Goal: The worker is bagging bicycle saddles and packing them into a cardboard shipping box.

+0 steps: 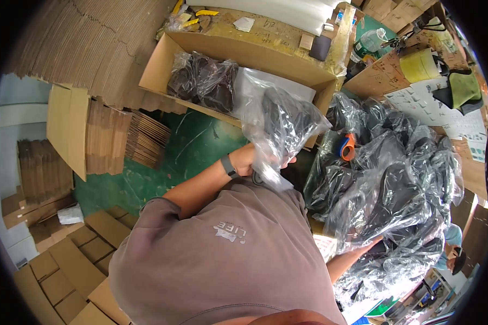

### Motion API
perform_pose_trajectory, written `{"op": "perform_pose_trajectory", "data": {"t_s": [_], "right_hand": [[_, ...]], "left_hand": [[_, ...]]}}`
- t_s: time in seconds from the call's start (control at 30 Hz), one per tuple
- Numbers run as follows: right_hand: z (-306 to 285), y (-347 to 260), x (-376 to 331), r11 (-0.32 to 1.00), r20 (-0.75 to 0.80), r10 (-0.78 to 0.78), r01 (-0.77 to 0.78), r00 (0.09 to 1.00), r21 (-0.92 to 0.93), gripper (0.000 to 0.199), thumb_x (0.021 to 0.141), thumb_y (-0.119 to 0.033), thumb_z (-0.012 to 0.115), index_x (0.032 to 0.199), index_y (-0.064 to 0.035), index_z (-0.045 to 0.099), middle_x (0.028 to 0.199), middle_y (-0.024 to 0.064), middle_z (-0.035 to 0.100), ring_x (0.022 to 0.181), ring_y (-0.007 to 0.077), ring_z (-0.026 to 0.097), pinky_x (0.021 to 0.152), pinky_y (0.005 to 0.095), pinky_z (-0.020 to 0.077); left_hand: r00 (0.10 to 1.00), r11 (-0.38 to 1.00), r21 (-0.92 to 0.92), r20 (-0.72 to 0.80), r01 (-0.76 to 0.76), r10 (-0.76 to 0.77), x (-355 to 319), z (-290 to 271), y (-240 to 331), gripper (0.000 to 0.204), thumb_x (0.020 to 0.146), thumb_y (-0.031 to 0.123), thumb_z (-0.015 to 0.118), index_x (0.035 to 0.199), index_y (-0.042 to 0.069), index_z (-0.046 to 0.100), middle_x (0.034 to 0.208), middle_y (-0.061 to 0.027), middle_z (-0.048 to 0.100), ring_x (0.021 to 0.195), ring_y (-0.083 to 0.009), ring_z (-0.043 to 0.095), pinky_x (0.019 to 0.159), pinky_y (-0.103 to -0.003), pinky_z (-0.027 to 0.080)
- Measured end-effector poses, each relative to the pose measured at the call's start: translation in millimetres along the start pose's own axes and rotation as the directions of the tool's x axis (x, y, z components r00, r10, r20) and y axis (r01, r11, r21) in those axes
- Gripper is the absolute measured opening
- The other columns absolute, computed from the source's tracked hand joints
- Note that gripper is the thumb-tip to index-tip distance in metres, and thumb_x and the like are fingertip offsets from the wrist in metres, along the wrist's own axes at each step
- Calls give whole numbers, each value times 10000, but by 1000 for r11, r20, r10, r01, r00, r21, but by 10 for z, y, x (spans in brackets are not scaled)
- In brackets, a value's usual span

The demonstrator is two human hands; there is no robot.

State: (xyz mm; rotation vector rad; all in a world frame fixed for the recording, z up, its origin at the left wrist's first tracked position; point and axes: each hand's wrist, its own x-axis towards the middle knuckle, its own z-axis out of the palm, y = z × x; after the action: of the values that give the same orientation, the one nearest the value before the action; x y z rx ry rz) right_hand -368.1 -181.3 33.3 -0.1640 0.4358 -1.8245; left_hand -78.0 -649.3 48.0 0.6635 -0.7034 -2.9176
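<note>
My left hand (245,160) is closed round the lower end of a clear plastic bag (281,120) with a dark item in it. Part of the hand is covered by the plastic. This bag hangs over the near edge of a long open cardboard box (165,64). More dark items in clear plastic (203,78) lie in the box's left half, and a pale flat sheet (287,84) shows in its right half. At the right, my right hand (378,240) reaches into a big heap of bagged dark items (396,184); plastic hides its fingers.
An orange and blue ring-shaped tool (347,147) lies on the heap. Behind the box runs a worn bench (265,27) with yellow cutters (206,12). Stacked flat cardboard (81,49) stands at left. A bottle (370,42) is at back right; another person (454,252) is far right.
</note>
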Motion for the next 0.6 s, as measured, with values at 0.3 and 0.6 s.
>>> {"op": "perform_pose_trajectory", "data": {"t_s": [0.3,0.6], "right_hand": [[729,697,2460,643,-529,-297,-243,795,-726,635,929,-44,798,1516,14,564,1250,118,727,1002,189,714,847,334,586],[1123,1462,5261,-497,-161,102,-90,982,-863,449,785,-171,897,1195,-59,750,1057,237,789,1048,447,751,909,498,591]], "left_hand": [[948,877,477,-302,58,102,1283,-1493,1085,404,810,-38,718,1205,46,718,1103,-77,745,992,-202,725,856,-371,593],[689,992,-74,-715,101,-124,1573,-5487,901,196,924,-9,606,1073,47,719,1019,-92,742,889,-298,713,852,-461,571]]}}
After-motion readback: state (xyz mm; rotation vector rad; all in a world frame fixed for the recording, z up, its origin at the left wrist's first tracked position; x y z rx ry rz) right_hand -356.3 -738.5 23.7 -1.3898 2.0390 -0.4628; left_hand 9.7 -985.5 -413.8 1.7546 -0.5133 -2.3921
